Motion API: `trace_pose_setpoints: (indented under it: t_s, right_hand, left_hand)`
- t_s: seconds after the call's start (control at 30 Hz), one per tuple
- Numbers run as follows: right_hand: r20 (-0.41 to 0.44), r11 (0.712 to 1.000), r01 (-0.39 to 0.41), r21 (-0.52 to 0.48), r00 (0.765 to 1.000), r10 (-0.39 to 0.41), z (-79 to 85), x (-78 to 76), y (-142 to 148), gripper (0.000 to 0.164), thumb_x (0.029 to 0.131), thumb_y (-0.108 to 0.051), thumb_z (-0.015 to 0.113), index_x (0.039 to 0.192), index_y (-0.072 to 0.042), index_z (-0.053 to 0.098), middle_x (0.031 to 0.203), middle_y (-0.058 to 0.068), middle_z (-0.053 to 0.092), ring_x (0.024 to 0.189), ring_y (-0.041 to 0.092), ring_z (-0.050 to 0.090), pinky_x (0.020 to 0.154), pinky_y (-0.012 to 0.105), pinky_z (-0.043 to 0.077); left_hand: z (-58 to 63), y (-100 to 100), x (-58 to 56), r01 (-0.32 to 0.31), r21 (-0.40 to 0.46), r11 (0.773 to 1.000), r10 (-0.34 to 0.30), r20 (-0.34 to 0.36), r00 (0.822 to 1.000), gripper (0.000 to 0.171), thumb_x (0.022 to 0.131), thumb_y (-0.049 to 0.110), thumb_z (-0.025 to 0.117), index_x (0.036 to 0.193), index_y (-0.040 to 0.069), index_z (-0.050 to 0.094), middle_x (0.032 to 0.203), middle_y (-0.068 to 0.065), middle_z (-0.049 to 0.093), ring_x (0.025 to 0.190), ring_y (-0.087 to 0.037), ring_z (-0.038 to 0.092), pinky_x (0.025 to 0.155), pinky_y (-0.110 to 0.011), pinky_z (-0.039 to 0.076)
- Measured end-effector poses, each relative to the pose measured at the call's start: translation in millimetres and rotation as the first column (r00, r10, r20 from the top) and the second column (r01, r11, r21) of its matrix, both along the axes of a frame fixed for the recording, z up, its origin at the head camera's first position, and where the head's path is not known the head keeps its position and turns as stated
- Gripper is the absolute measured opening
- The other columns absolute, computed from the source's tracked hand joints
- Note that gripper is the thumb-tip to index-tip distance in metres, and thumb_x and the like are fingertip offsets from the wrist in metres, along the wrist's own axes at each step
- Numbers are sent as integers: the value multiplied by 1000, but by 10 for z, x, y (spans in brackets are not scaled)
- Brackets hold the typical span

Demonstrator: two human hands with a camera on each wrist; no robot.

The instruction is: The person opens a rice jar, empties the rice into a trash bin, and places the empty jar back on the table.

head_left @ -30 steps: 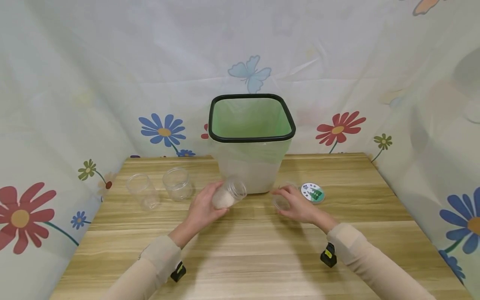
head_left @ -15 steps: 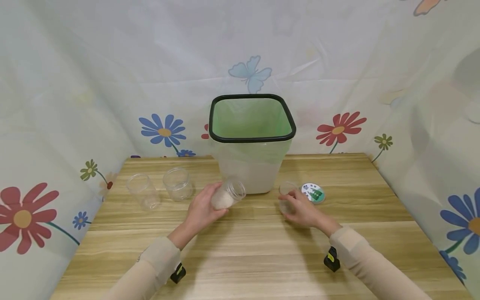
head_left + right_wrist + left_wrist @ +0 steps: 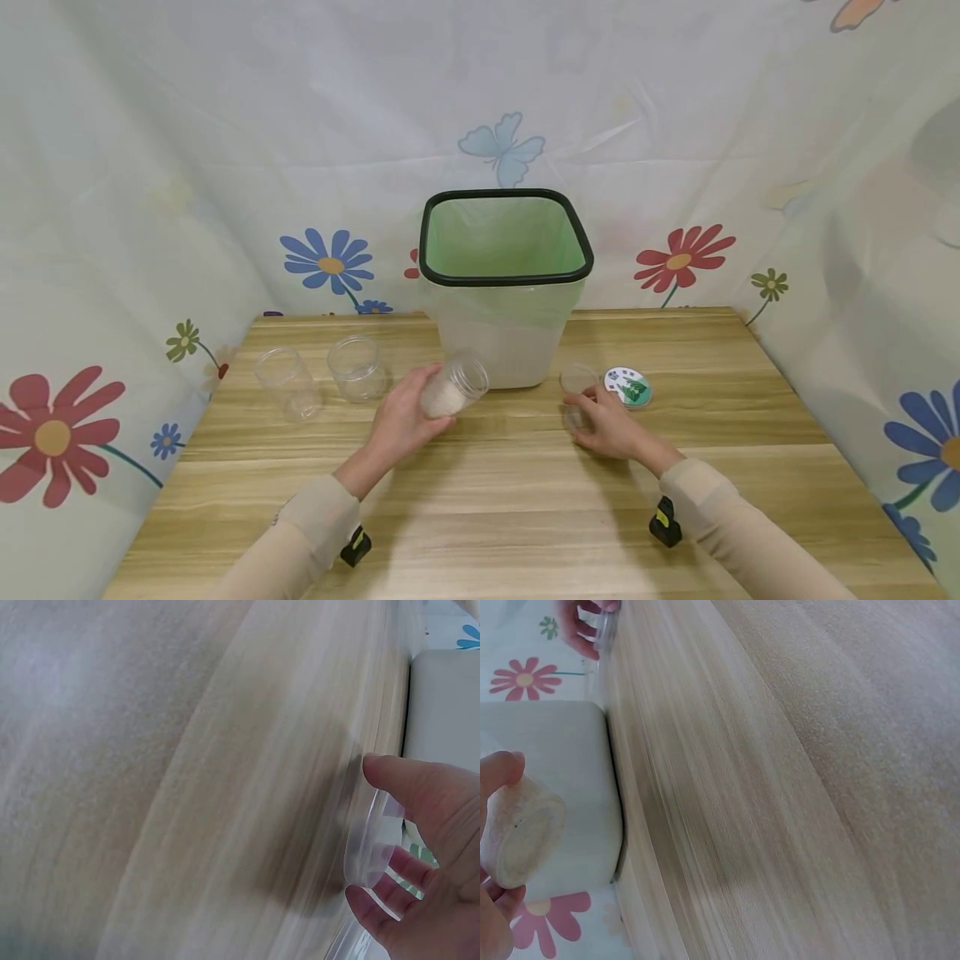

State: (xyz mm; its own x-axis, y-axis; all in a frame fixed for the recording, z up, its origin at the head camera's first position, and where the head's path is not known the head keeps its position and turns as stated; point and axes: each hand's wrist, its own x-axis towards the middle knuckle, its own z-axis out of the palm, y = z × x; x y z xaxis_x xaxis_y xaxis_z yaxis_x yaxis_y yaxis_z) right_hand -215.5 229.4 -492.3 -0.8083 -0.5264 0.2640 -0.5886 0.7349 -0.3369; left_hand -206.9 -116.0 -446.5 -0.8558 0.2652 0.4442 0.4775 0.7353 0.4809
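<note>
My left hand (image 3: 405,417) grips a clear jar (image 3: 450,390) with pale granular stuff inside. It tilts the jar with its mouth up and to the right, in front of the bin. In the left wrist view, the jar's base (image 3: 529,836) faces the camera, held between thumb and fingers. At the bin's right, my right hand (image 3: 606,423) has its fingers curled round a clear cup-like jar (image 3: 578,379) on the table. The right wrist view shows its clear wall (image 3: 365,844) between thumb and fingers.
A pale green bin (image 3: 506,333) with a black rim stands at the back centre. Two clear jars (image 3: 288,383) stand at the left. A round white-and-green printed disc (image 3: 628,387) lies beside my right hand on the wooden table (image 3: 487,517). Flowered cloth (image 3: 345,100) hangs behind.
My right hand has moved slightly right with the clear jar it holds. The left hand and its tilted jar have stayed almost in place.
</note>
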Motion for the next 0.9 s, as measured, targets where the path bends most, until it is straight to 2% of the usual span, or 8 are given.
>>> trace_pose_setpoints:
  t_s: [0.13, 0.17, 0.2, 0.6, 0.9]
  right_hand:
    - [-9, 1000, 6, -1, 1000, -6, -6, 11, 6, 51, 72, -16, 76, 117, -4, 57, 103, 20, 51, 96, 33, 50, 79, 47, 38]
    - [12, 1000, 17, -3, 1000, -17, 51, 42, -20, 52, 68, -9, 78, 115, -1, 58, 103, 22, 51, 97, 34, 50, 80, 49, 38]
    - [7, 1000, 15, -4, 1000, -15, 51, 44, -18, 52, 67, -9, 78, 115, -2, 58, 103, 22, 51, 96, 34, 50, 80, 49, 38]
    - [18, 1000, 17, 6, 1000, -18, 69, 54, -19, 51, 69, -12, 78, 114, -2, 58, 103, 23, 50, 95, 34, 50, 78, 48, 39]
    - [48, 996, 74, 50, 996, -76, 94, 23, -26, 52, 73, -20, 76, 117, -2, 57, 107, 23, 53, 98, 37, 51, 84, 51, 41]
  left_hand:
    - [4, -6, 2, -2, -6, 1000, 2, 8, 1000, 80, 58, 23, 86, 128, 10, 50, 120, -9, 58, 107, -27, 57, 87, -44, 49]
    - [5, -8, 2, -2, -8, 1000, 2, 10, 1000, 80, 58, 23, 86, 128, 10, 50, 120, -9, 59, 107, -27, 57, 87, -44, 49]
    - [4, -9, 2, -2, -7, 1000, 2, 10, 1000, 80, 58, 23, 86, 128, 11, 50, 120, -9, 59, 107, -27, 58, 87, -44, 50]
    - [5, -24, 3, -9, -14, 1000, 9, 16, 1000, 79, 59, 24, 86, 128, 11, 49, 121, -8, 58, 107, -27, 57, 87, -43, 49]
    - [36, -115, -14, -21, -13, 1000, 22, 25, 999, 78, 59, 21, 86, 127, 11, 49, 121, -10, 58, 106, -27, 57, 86, -43, 50]
